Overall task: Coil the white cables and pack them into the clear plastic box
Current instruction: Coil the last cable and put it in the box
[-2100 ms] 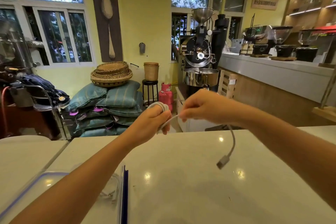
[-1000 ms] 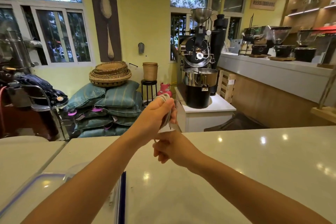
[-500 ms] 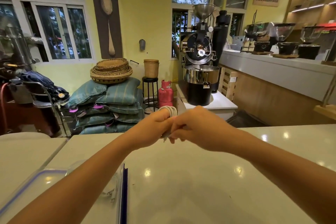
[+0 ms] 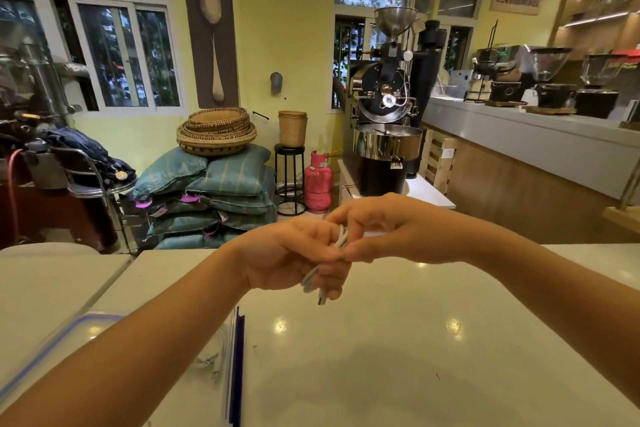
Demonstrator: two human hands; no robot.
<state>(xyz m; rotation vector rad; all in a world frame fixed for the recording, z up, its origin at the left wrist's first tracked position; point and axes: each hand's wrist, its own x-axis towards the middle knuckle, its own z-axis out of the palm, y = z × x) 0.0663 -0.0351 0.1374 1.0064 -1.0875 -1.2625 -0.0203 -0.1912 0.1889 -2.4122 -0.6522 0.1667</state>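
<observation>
My left hand (image 4: 287,256) grips a coiled white cable (image 4: 341,237) above the white counter, and the cable's plug end (image 4: 321,298) sticks out below my fingers. My right hand (image 4: 388,229) meets it from the right and pinches the same coil between thumb and fingers. The clear plastic box (image 4: 228,340) with a blue rim lies at the lower left, mostly hidden under my left forearm. Another white cable (image 4: 211,362) shows inside it.
The white counter (image 4: 398,357) spreads in front of me, with a seam to a second top (image 4: 52,284) at the left. Beyond its far edge stand stacked sacks, baskets, a pink gas cylinder (image 4: 318,184) and a coffee roaster (image 4: 388,135).
The loose hanging end of the cable has been wound in. My right hand swung under, then came back up to the coil. The coil now sits lower, with the plug pointing down.
</observation>
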